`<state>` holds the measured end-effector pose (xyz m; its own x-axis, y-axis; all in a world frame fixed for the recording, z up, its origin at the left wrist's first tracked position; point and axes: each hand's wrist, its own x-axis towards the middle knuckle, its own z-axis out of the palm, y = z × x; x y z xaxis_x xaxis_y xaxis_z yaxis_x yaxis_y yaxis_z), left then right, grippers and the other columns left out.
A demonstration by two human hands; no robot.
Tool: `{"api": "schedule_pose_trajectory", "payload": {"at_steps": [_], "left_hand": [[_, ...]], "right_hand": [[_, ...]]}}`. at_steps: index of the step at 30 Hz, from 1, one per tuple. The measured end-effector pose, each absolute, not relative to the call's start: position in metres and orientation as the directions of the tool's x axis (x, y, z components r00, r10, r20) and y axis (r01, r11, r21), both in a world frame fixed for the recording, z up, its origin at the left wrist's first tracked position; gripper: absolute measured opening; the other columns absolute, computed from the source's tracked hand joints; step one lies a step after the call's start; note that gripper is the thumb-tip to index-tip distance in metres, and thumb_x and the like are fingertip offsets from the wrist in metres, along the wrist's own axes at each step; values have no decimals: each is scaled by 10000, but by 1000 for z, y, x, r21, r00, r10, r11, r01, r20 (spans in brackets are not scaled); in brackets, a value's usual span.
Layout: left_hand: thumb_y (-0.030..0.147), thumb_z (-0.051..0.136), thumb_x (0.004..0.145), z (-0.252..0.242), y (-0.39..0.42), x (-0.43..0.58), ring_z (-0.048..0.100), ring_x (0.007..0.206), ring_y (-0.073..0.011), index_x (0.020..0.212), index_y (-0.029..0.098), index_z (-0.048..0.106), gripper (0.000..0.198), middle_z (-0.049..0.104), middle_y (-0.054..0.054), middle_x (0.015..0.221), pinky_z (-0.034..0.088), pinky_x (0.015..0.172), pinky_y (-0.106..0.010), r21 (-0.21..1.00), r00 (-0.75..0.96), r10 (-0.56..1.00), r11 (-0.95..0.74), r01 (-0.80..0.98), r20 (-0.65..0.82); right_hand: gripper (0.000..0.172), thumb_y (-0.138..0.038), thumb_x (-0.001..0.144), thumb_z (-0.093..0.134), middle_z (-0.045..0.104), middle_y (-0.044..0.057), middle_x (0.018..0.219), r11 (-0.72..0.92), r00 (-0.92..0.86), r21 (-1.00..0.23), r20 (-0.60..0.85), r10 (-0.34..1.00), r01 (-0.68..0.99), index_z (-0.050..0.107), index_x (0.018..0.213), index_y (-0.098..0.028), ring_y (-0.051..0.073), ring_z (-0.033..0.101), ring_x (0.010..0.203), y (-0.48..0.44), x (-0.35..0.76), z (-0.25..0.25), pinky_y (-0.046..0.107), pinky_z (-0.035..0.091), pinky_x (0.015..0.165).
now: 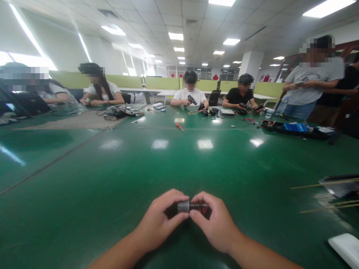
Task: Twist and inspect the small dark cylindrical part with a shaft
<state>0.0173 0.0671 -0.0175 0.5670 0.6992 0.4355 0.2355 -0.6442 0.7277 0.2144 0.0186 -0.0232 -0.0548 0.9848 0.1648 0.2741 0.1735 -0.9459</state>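
Observation:
A grey metal cylinder with a thin ridged shaft [183,206] is held low over the green table, lying sideways between my two hands. My left hand [159,216] pinches the wide cylinder end between thumb and fingers. Closed around the shaft end at the right is my right hand [215,220], its thumb tip close to where shaft and cylinder meet. The fingers partly cover the shaft, so its far tip is hard to make out.
The green table [140,164] stretches ahead. An orange-handled screwdriver [179,126] lies toward its far side. Thin sticks [322,184] and a white object [344,248] are at right. A black tray [297,129] sits farther back. Several people sit or stand across the table, one holding a power drill [192,99].

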Motion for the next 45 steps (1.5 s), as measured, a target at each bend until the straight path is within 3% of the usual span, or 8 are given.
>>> {"api": "schedule_pose_trajectory", "payload": {"at_steps": [13,45], "left_hand": [[227,694,899,-20,66,16,657,964,-184,1135,248,674,237,696,-46,1036,523,863,-306,719,569,698,-649,249,434],[276,704,888,-20,67,16,675,943,-203,1109,230,693,227,713,-63,1019,543,842,-316,686,538,711,-663,298,453]], "right_hand": [[28,-195,826,635,650,-5,754,148,-72,-971,137,988,187,655,834,-177,151,598,689,21,214,-26,250,451,660],[28,-209,832,632,630,-16,738,144,-67,-974,134,989,178,640,820,-184,145,584,676,23,215,-31,245,447,656]]}}
